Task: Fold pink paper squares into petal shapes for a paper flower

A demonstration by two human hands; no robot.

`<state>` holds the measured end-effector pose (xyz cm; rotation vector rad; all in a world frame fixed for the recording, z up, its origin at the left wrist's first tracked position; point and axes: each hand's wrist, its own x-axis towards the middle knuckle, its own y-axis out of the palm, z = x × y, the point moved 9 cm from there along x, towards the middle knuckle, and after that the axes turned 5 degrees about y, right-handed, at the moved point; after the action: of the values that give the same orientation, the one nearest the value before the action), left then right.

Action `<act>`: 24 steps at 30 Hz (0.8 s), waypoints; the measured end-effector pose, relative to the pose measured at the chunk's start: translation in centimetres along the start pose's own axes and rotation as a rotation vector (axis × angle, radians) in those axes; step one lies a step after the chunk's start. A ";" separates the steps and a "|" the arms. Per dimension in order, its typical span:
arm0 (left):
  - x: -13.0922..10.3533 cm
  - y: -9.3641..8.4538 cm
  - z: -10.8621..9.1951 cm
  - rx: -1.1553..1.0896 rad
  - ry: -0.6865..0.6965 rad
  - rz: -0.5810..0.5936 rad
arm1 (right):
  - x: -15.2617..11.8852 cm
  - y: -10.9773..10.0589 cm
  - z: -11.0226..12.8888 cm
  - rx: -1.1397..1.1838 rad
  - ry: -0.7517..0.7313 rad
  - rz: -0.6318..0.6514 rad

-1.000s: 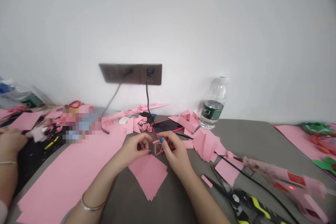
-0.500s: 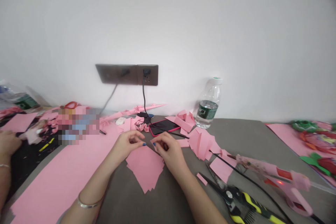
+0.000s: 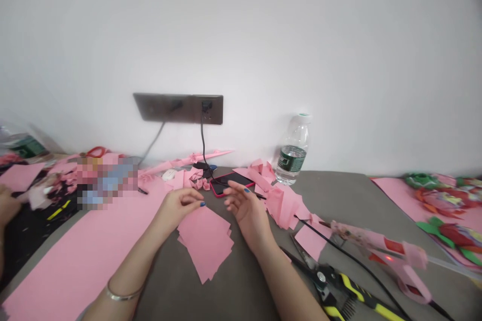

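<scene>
The pink paper squares (image 3: 206,243) lay in a loose stack on the grey worktop (image 3: 165,281), plain and apparently unfolded. They were turned diamond-wise, one corner pointing toward the viewer, and slightly fanned, so lower sheets' edges and corners jutted out unevenly.

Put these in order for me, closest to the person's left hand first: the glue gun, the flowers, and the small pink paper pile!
1. Paper pile: right by the left hand, just on the near side of its fingertips.
2. Glue gun: off to the right, past the other hand.
3. Flowers: at the far right edge of the picture.
</scene>
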<state>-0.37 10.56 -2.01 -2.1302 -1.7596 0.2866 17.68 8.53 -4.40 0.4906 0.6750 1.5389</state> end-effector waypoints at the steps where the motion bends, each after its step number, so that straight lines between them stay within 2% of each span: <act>1: 0.0 -0.1 0.0 0.002 0.003 -0.016 | -0.2 0.2 0.3 -0.105 -0.066 -0.001; 3: -0.1 -0.4 -0.5 -0.001 0.029 -0.043 | -0.8 0.9 1.1 -0.357 -0.211 -0.002; 6: -0.4 -0.3 -1.9 -0.045 0.109 -0.046 | -1.8 2.8 1.8 -0.712 -0.385 0.061; 9: -0.9 -0.3 -3.2 -0.110 0.176 -0.051 | -2.5 4.0 2.2 -0.883 -0.485 0.100; 11: -1.1 -0.7 -3.6 -0.147 0.192 -0.093 | -2.4 3.9 2.2 -0.903 -0.474 0.088; 15: -1.2 -1.2 -3.8 -0.185 0.174 -0.162 | -1.5 2.6 1.6 -0.771 -0.319 0.052; 20: -1.0 1.0 -3.1 -0.092 0.060 -0.034 | -1.5 1.4 2.8 -0.576 -0.364 -0.071; 24: -1.0 1.5 -2.4 -0.212 0.031 -0.065 | -1.6 1.1 2.9 -0.540 -0.374 -0.103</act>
<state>1.72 8.97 -0.50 -2.2007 -1.9113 0.0513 18.92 7.26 -1.40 0.3117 -0.0126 1.4078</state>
